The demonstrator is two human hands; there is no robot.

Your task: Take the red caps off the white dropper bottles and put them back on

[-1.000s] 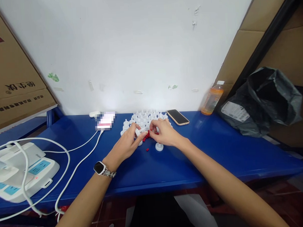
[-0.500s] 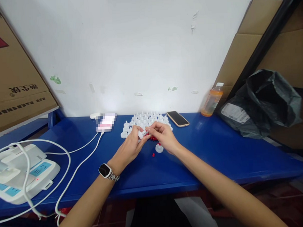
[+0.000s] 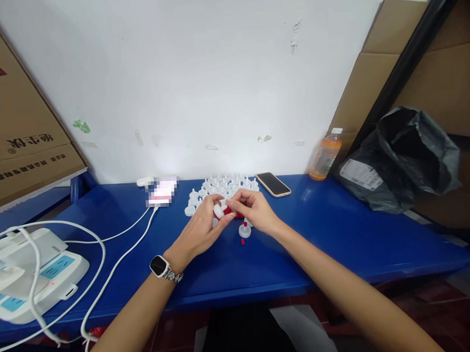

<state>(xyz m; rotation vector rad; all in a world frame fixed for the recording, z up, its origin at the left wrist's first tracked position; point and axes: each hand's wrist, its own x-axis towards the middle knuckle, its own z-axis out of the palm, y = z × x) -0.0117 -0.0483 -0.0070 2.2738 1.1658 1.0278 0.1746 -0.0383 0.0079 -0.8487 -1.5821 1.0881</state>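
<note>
My left hand (image 3: 203,227), with a watch on the wrist, pinches a small white plastic piece (image 3: 218,211) at its fingertips. My right hand (image 3: 253,209) meets it, thumb and forefinger closed on a tiny red part (image 3: 228,210) at the white piece's end. A small heap of red parts (image 3: 238,215) lies under the hands. One white piece with a red tip (image 3: 244,229) stands just in front of my right hand, and a loose red part (image 3: 242,241) lies beside it. Several white pieces (image 3: 220,187) crowd the blue table behind the hands.
A phone (image 3: 273,184) lies face up behind my right hand, near an orange drink bottle (image 3: 325,154). A black plastic bag (image 3: 404,157) sits at the right. White cables (image 3: 118,252) run left to a power strip (image 3: 28,275). Cardboard boxes (image 3: 20,116) lean at both sides.
Both hands rose slightly off the red heap and came together, the right bringing a red part to the white piece in the left. The view shifted a little.
</note>
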